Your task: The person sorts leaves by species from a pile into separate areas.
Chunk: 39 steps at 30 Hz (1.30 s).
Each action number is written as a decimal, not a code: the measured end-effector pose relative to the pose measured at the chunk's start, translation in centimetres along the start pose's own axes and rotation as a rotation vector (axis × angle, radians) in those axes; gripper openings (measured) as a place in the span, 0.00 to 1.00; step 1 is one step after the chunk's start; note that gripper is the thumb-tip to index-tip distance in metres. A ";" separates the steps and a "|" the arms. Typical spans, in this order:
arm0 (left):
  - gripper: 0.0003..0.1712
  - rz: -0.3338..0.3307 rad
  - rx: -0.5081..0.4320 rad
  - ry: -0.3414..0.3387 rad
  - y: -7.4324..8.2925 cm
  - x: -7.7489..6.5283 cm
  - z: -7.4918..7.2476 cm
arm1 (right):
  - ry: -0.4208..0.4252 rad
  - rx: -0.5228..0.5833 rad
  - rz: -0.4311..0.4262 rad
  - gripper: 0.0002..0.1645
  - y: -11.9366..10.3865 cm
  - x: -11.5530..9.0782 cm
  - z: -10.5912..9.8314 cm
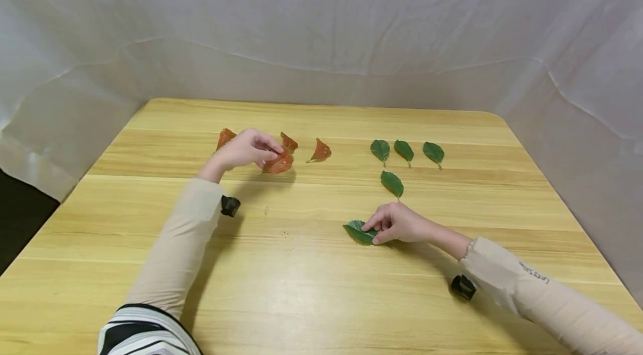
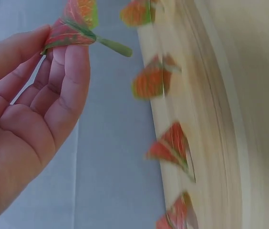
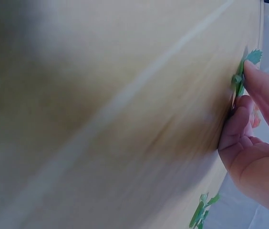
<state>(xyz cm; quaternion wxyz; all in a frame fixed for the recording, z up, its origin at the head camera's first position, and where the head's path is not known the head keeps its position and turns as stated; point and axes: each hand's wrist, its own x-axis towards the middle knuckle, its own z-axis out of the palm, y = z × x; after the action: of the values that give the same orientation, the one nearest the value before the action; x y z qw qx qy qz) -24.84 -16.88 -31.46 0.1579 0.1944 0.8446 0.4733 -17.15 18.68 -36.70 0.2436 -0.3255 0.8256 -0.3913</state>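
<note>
My left hand [image 1: 249,148] pinches a red leaf [image 1: 279,164] between thumb and fingertips, above the far left part of the wooden table. In the left wrist view this leaf [image 2: 70,36] has yellow-green edges and a thick green stem, and the hand [image 2: 34,95] holds it off the surface. Nearer the front, my right hand [image 1: 402,223] grips a green leaf [image 1: 358,231] at its right part, low over the tabletop. The right wrist view has the thumb and a finger at that serrated leaf [image 3: 238,81], with the hand [image 3: 258,129] close to the wood.
Other red leaves lie around the left hand, one [image 1: 226,137] beyond the wrist, one [image 1: 288,143] behind the held leaf, one [image 1: 320,150] to its right. Green leaves form a row [image 1: 404,149] at the back right, with another [image 1: 392,183] below. White curtains [image 1: 321,25] surround the table [image 1: 291,288].
</note>
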 end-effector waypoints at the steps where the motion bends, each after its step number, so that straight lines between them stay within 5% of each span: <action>1: 0.11 -0.006 0.000 0.011 -0.3 -0.2 -0.4 | 0.001 0.000 0.008 0.15 0.0 0.0 0.0; 17: 0.13 -0.162 0.030 0.143 -4.2 -3.8 -5.0 | -0.004 -0.009 -0.018 0.15 -0.1 0.1 -0.2; 39: 0.18 -0.268 -0.034 0.154 -7.6 -6.3 -7.0 | -0.009 0.002 -0.012 0.15 0.0 0.0 -0.2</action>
<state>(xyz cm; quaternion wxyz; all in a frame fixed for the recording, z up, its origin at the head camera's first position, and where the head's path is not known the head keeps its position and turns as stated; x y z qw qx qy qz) -23.84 -28.66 -33.99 0.1576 0.0404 0.8645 0.4756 -17.29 18.76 -36.59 0.2454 -0.3319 0.8220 -0.3922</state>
